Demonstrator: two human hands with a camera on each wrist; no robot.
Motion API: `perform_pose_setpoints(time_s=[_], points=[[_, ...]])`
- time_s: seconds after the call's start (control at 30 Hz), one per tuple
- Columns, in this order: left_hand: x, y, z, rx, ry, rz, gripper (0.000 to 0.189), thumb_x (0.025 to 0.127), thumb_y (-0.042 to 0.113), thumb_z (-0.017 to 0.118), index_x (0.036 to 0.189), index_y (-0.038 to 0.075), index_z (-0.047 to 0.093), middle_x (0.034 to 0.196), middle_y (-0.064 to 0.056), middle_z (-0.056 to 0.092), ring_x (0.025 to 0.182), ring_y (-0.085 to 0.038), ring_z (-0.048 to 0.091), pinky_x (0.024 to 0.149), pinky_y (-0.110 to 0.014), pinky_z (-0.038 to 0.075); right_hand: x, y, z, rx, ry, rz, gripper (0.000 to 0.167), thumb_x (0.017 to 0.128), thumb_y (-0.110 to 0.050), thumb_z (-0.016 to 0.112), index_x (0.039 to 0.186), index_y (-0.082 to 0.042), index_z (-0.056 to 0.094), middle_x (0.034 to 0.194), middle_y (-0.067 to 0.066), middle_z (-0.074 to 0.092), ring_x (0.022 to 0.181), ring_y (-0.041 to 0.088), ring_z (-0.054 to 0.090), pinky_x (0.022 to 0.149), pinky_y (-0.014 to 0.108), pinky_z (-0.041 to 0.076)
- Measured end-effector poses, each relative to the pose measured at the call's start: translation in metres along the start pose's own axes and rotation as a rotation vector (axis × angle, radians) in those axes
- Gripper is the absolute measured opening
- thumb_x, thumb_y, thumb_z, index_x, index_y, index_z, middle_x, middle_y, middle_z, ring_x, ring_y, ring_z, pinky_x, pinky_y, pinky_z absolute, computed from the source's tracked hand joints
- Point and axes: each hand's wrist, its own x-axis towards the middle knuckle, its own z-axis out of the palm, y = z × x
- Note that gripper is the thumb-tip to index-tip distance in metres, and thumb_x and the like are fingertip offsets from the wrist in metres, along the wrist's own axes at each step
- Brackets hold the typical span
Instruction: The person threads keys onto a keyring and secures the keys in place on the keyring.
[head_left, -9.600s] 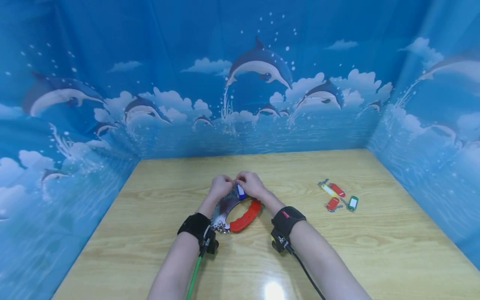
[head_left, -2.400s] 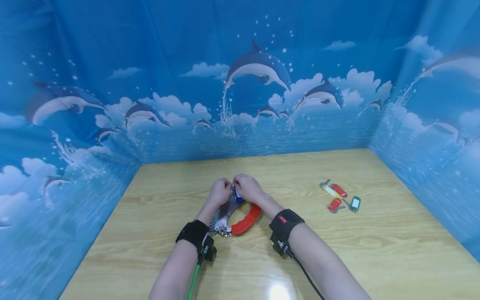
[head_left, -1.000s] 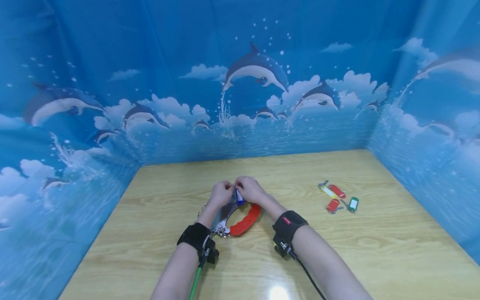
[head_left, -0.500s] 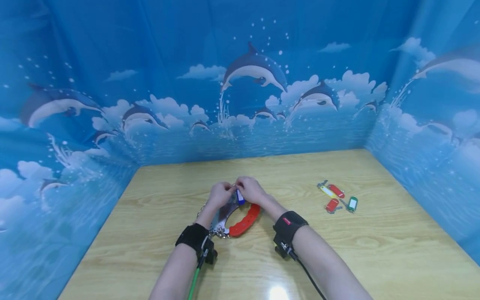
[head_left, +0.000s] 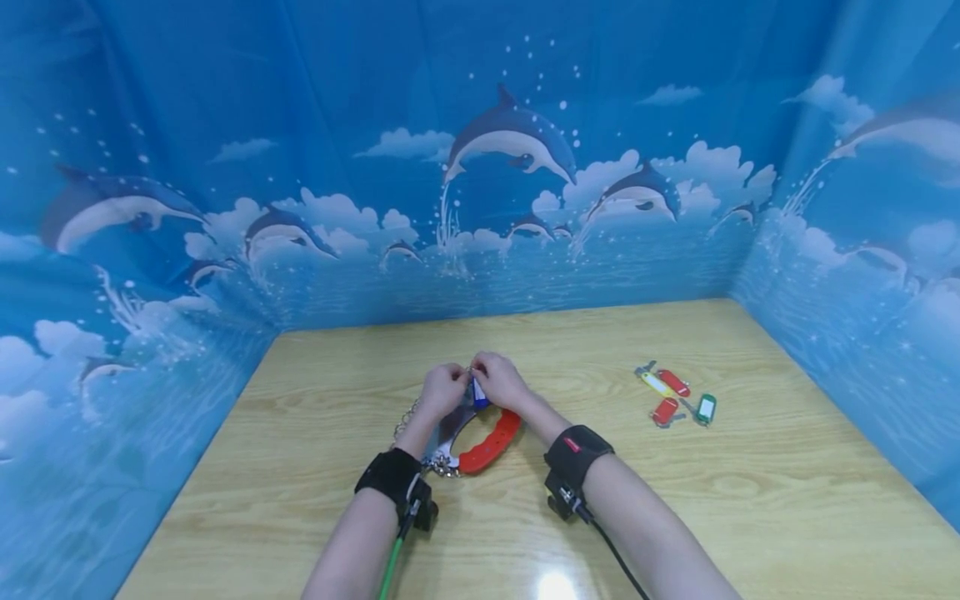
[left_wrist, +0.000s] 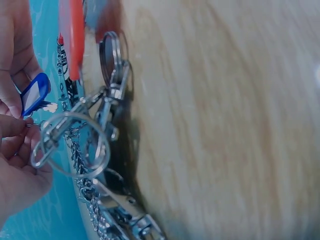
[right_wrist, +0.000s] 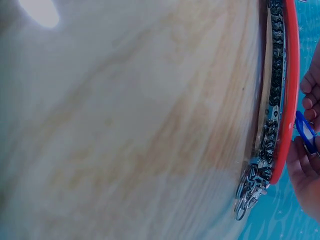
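A blue key tag (head_left: pixel 480 396) with a white label is between my hands at mid table. My right hand (head_left: pixel 498 379) holds it at its upper end. My left hand (head_left: pixel 444 388) pinches a thin metal piece right at the tag's end, seen in the left wrist view beside the tag (left_wrist: pixel 35 95). Below the hands lies a silvery plate with an oval opening and a red scalloped grip (head_left: pixel 491 446). Metal clips and split rings (left_wrist: pixel 75 145) hang at its near end. A chain (head_left: pixel 405 421) runs out left of my left forearm. Fingers partly hide the pinched piece.
To the right lie a yellow key tag (head_left: pixel 656 383), two red key tags (head_left: pixel 673 382) and a green key tag (head_left: pixel 707 408), with keys beside them. A dolphin-print curtain (head_left: pixel 360 250) borders the wooden table (head_left: pixel 337 375).
Both hands stay together at the blue key tag, with small finger shifts. Compared with the earliest frame, more chain shows left of my left forearm. The tags on the right stay put.
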Motion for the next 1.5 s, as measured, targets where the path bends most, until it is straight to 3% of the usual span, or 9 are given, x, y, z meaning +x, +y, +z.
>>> perform_pose_setpoints(time_s=[0.23, 0.5, 0.8, 0.93, 1.17, 1.3, 1.43, 1.5], points=[[0.001, -0.001, 0.001, 0.022, 0.015, -0.002, 0.016, 0.089, 0.009, 0.054, 0.086, -0.002, 0.065, 0.074, -0.008, 0.057, 0.063, -0.017, 0.05, 0.053, -0.025, 0.038, 0.0, 0.001, 0.0, -0.087, -0.01, -0.063, 0.011, 0.093, -0.005, 0.052, 0.093, -0.002, 0.063, 0.09, 0.01, 0.061, 0.085, 0.023, 0.058, 0.074, 0.035, 0.046], [0.001, -0.001, 0.0, 0.054, 0.017, -0.006, 0.016, 0.089, 0.009, 0.054, 0.081, 0.0, 0.064, 0.072, -0.006, 0.055, 0.061, -0.017, 0.048, 0.052, -0.024, 0.037, -0.002, 0.001, 0.0, -0.114, 0.007, -0.098, 0.01, 0.092, -0.005, 0.054, 0.092, -0.004, 0.064, 0.089, 0.008, 0.062, 0.084, 0.023, 0.059, 0.073, 0.034, 0.047], [0.001, 0.0, -0.001, 0.07, 0.0, -0.025, 0.017, 0.089, 0.011, 0.054, 0.086, -0.001, 0.066, 0.075, -0.008, 0.058, 0.064, -0.018, 0.05, 0.054, -0.026, 0.038, -0.002, 0.002, -0.001, -0.106, -0.002, -0.107, 0.011, 0.092, -0.006, 0.054, 0.093, -0.004, 0.065, 0.091, 0.008, 0.063, 0.086, 0.022, 0.06, 0.074, 0.033, 0.047], [0.002, 0.001, -0.001, 0.068, 0.003, -0.014, 0.017, 0.089, 0.011, 0.054, 0.086, -0.002, 0.066, 0.075, -0.008, 0.059, 0.066, -0.019, 0.052, 0.055, -0.027, 0.041, -0.001, 0.001, 0.0, 0.017, 0.003, -0.022, 0.01, 0.092, -0.006, 0.055, 0.093, -0.003, 0.064, 0.09, 0.009, 0.063, 0.084, 0.022, 0.06, 0.071, 0.032, 0.047], [0.003, -0.004, -0.003, 0.094, 0.057, 0.064, 0.017, 0.085, 0.01, 0.056, 0.081, -0.003, 0.067, 0.07, -0.007, 0.06, 0.065, -0.02, 0.053, 0.057, -0.028, 0.042, 0.003, -0.001, 0.01, 0.308, 0.069, 0.236, 0.011, 0.089, -0.008, 0.059, 0.093, 0.0, 0.065, 0.092, 0.01, 0.064, 0.087, 0.022, 0.058, 0.073, 0.029, 0.046], [0.004, -0.007, -0.007, 0.058, 0.067, 0.025, 0.017, 0.084, 0.009, 0.055, 0.082, -0.002, 0.067, 0.072, -0.008, 0.06, 0.063, -0.019, 0.051, 0.053, -0.026, 0.039, 0.008, -0.005, 0.01, 0.466, 0.084, 0.337, 0.014, 0.087, -0.006, 0.061, 0.096, 0.004, 0.065, 0.093, 0.012, 0.064, 0.084, 0.017, 0.058, 0.072, 0.026, 0.046], [0.005, -0.007, -0.011, 0.042, 0.083, -0.016, 0.016, 0.083, 0.008, 0.055, 0.083, -0.001, 0.068, 0.074, -0.008, 0.061, 0.063, -0.018, 0.051, 0.052, -0.025, 0.038, 0.013, -0.01, 0.006, 0.654, 0.082, 0.414, 0.02, 0.087, 0.001, 0.058, 0.105, 0.011, 0.061, 0.092, 0.017, 0.064, 0.073, 0.016, 0.06, 0.069, 0.031, 0.051], [0.005, -0.007, -0.012, 0.055, 0.083, -0.033, 0.016, 0.084, 0.009, 0.055, 0.083, 0.0, 0.068, 0.073, -0.007, 0.061, 0.062, -0.017, 0.051, 0.052, -0.025, 0.037, 0.016, -0.011, 0.003, 0.697, 0.078, 0.447, 0.023, 0.087, 0.004, 0.056, 0.108, 0.012, 0.059, 0.091, 0.018, 0.063, 0.068, 0.016, 0.061, 0.068, 0.035, 0.052]])
